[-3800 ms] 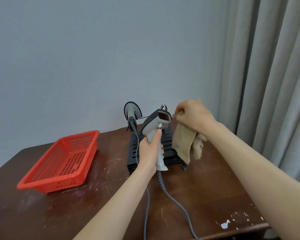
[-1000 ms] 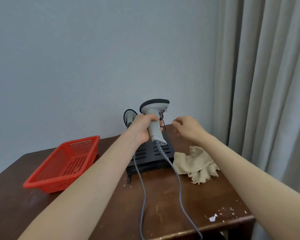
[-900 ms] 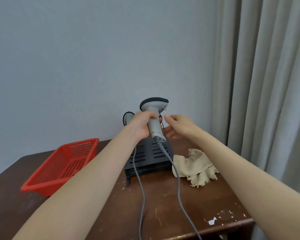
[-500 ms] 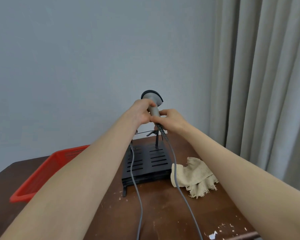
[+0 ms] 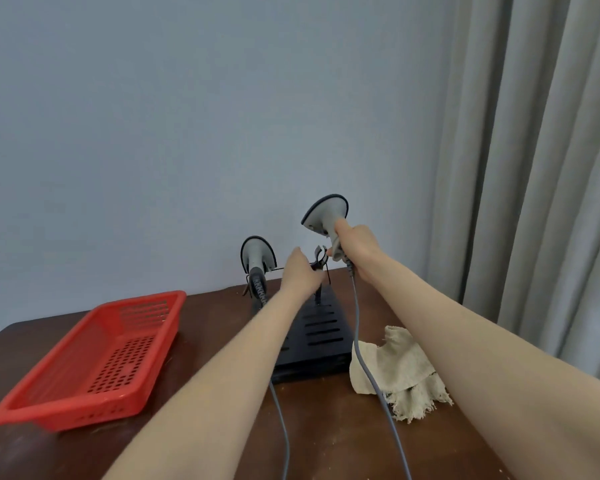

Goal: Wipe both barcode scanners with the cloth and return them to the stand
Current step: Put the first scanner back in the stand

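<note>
Since half a second back our left hand point(image 5: 302, 273) dropped off to the empty clip point(image 5: 320, 259), finger pose hidden. Now our right hand point(image 5: 355, 251) alone curls round the scanner point(image 5: 326, 211) handle, near upright, just above-right of that clip. The cloth point(image 5: 395, 365) sits by the stand base point(image 5: 323, 330) right edge, room overhead.

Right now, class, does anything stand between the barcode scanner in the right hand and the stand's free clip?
Nothing visible does. The barcode scanner held by the right hand is just right of the stand's free clip; the left hand is at the clip's left side, outside that gap.
</note>
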The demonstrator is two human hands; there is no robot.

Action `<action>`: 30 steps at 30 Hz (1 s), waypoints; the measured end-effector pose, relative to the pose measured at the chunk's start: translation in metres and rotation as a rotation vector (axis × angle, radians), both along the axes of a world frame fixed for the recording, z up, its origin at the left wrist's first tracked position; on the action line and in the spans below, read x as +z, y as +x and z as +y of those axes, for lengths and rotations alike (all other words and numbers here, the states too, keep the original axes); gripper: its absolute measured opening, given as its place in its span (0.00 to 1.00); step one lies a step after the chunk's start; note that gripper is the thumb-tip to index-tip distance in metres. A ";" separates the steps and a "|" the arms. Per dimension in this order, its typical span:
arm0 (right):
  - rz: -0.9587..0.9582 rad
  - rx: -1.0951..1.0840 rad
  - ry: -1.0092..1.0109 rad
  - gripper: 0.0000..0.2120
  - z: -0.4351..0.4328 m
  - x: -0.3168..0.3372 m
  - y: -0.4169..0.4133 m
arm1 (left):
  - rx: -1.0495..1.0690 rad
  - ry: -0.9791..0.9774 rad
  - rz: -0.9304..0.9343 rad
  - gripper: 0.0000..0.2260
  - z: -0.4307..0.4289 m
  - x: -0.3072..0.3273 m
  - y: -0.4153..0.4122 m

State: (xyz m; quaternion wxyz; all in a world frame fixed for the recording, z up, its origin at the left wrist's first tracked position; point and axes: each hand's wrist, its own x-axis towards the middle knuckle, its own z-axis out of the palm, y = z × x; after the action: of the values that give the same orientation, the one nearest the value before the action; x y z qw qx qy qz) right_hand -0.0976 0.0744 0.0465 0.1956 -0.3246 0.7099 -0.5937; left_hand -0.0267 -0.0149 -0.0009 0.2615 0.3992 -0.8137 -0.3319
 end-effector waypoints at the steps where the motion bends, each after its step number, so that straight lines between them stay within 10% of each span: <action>1: 0.002 -0.011 0.001 0.17 -0.003 -0.003 -0.003 | 0.006 -0.028 -0.036 0.32 -0.003 -0.012 -0.004; 6: 0.083 -0.028 0.015 0.19 -0.014 -0.014 -0.015 | 0.083 -0.071 -0.083 0.45 -0.017 -0.041 -0.023; 15: 0.225 0.010 0.066 0.16 -0.028 -0.023 -0.023 | 0.210 -0.140 -0.046 0.18 -0.030 -0.064 -0.032; 30: 0.320 0.028 0.146 0.15 -0.044 -0.027 -0.011 | 0.149 -0.260 -0.140 0.14 -0.023 -0.064 -0.027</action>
State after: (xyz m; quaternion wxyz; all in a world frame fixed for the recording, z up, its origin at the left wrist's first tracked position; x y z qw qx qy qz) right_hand -0.1086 0.0304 0.0192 0.1115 -0.4096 0.7687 -0.4784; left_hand -0.0532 -0.0375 -0.0645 0.2776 0.4431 -0.8343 -0.1749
